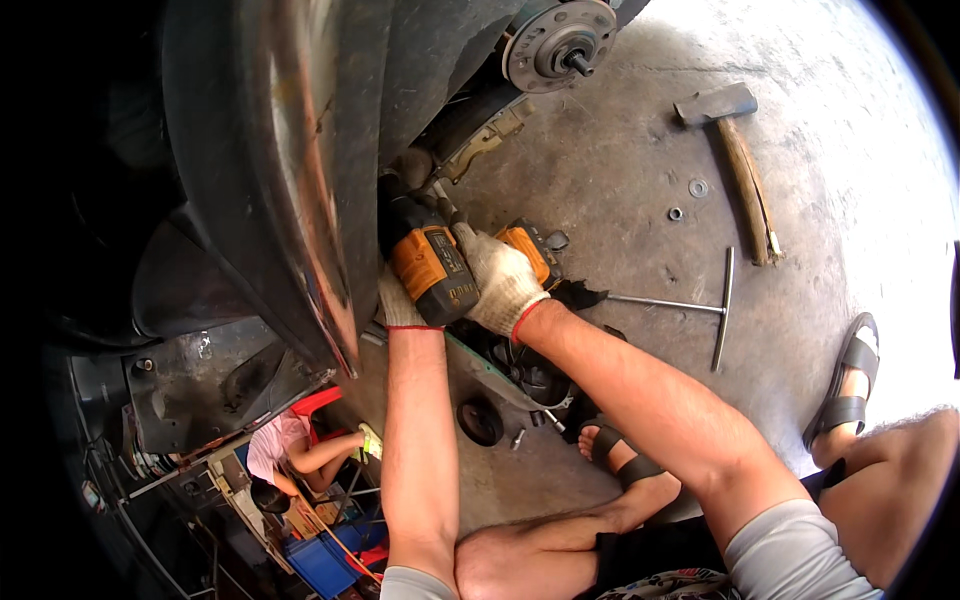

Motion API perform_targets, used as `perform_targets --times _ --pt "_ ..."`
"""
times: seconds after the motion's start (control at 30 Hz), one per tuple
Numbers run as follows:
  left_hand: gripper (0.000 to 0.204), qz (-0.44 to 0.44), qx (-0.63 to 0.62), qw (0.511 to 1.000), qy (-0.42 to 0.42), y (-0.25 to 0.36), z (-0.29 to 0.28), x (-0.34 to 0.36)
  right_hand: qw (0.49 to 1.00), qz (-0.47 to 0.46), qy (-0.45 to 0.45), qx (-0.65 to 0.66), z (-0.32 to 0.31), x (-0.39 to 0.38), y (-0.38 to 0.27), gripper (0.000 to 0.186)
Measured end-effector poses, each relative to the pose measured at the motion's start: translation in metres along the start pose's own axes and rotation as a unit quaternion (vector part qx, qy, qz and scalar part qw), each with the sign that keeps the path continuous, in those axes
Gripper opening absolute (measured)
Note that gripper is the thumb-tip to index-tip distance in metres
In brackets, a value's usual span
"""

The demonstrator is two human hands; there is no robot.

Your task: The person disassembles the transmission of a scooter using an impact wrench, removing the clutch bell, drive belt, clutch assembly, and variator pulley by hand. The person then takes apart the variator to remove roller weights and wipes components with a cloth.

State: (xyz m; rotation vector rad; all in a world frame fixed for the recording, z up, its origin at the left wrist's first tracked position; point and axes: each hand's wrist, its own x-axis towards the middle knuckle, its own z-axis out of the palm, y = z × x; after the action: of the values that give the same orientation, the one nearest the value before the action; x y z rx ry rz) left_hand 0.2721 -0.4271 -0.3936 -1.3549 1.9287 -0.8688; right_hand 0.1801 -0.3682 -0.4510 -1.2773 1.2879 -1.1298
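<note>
Hands on an orange power tool under a dark vehicle body.

Right hand (503, 280) in a white glove has its grip closed around the orange power tool (432, 262), which points up under the fender (300, 170). Left hand (397, 300) (mostly hidden behind the tool) touches it; I cannot tell its grip. A hammer (735, 150) and T-handle wrench (700, 305) lie on the concrete floor (620, 170).

The grey concrete floor (640, 150) carries a sledgehammer (735, 150), a T-handle wrench (700, 305) and 2 washers (688, 200).
</note>
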Motion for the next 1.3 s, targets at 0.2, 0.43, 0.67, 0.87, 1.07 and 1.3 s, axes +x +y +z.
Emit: perform_targets --times 0.2,0.43,0.67,0.87,1.07,1.3 --pt "0.030 0.106 -0.956 0.271 -0.036 -0.020 0.041 -0.002 1.000 0.007 -0.002 0.016 0.010 0.001 -0.010 0.041" --pt "0.029 -0.161 -0.979 -0.080 -0.094 -0.013 0.056 -0.012 1.000 0.002 0.017 0.021 0.011 -0.001 0.002 0.042" --pt "0.028 -0.105 -0.992 -0.016 -0.072 -0.018 0.040 -0.012 0.999 -0.011 0.016 0.037 0.011 0.000 -0.004 0.045" --pt "0.029 -0.163 -0.984 0.060 -0.050 -0.024 0.040 -0.012 1.000 -0.007 0.000 0.029 0.014 0.002 -0.010 0.047" --pt "0.032 -0.242 -0.968 0.059 -0.041 -0.017 0.032 -0.018 0.999 -0.001 -0.003 0.053 0.018 0.001 0.001 0.045" --pt "0.034 0.008 -0.997 -0.042 -0.064 -0.029 0.075 -0.006 0.998 -0.016 0.010 0.060 0.022 0.001 -0.009 0.041"
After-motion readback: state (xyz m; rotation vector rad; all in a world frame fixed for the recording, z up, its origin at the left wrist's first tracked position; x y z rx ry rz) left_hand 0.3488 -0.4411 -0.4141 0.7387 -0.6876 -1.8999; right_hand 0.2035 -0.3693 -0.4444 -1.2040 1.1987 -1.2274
